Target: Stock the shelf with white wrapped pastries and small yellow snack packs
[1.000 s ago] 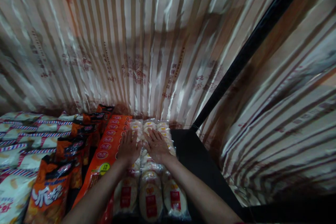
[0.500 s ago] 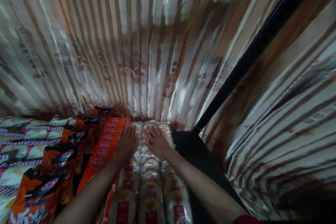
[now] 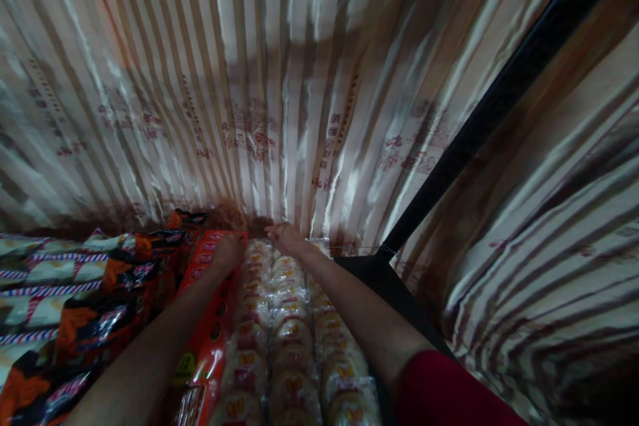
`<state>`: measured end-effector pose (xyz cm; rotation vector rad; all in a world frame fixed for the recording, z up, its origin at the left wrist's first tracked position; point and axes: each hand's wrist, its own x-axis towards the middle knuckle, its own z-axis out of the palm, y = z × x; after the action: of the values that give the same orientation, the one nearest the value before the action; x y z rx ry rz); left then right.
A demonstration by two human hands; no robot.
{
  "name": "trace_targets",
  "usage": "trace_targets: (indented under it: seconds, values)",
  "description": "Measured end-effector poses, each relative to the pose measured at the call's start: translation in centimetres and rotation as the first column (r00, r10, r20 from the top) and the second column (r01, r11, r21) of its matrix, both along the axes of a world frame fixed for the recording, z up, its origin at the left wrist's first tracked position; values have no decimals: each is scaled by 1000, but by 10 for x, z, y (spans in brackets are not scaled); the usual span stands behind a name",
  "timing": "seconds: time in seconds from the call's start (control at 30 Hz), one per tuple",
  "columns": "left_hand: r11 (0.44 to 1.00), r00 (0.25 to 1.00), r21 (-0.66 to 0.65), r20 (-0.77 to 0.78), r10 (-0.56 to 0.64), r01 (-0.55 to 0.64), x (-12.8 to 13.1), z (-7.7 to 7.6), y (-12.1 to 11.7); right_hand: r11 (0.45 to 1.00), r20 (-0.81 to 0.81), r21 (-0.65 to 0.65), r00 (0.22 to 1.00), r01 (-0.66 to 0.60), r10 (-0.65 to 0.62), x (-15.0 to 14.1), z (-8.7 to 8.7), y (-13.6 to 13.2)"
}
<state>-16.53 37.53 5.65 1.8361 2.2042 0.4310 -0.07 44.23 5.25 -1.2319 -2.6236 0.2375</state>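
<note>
Near zone: the R sleeve [image 3: 444, 386] is hanging beside the close end of the clear packs [image 3: 291, 309], i.e. three rows of round, flat items in film. Cloth is posing a snag risk at the R row. The L forearm [image 3: 154, 346] is crossing above the orange pack [image 3: 217, 329] and the orange-black bags [image 3: 97, 326]; a dropped elbow could be tipping the closest bags. The R forearm [image 3: 349, 309] is spanning the R row and hiding part of it.

Far zone: the L hand [image 3: 228, 253] is appearing blurred over the far end of the orange pack; contact isn't showing, so can't tell if its fingers are gripping. The R hand [image 3: 285, 238] is sitting at the far end of the mid. row, fingers pointing L; can't tell whether they're closing on anything. Uneven or excess pressure here could be crushing contents or skewing rows, esp. if the film is slipping.

Surroundings: the white bags [image 3: 64, 269] w/ striped edges are lying L of the orange-black bags. A strip of black shelf [image 3: 372, 273] is showing R of the packs. Obstructions: the black post [image 3: 464, 140] is slanting up from the shelf's back corner, limiting R-side clearance; the pleated curtain [image 3: 279, 80] is hanging behind, limiting reach past the back edge.
</note>
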Motion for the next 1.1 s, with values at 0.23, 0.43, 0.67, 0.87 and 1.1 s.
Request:
trace_targets:
  seconds: [0.23,0.43,0.67,0.87,1.1]
  values:
    - [998,997,-50,64,48,-44,0,-2,8,980,42,-178,996,88,-82,-6,-2,6]
    - [998,992,20,108,63,-66,-1,-5,8,966,-115,-202,976,160,-185,-3,-10,8]
    - [992,983,83,165,83,-98,-1,-11,12,946,-181,-176,935,273,-304,0,-12,-4]
    - [989,983,73,139,117,-128,-2,-12,10,922,-176,-179,911,344,-374,-1,-10,-11]
    - [999,941,-40,339,7,7,-8,-10,7,924,-148,-171,918,342,-367,-1,-11,-12]
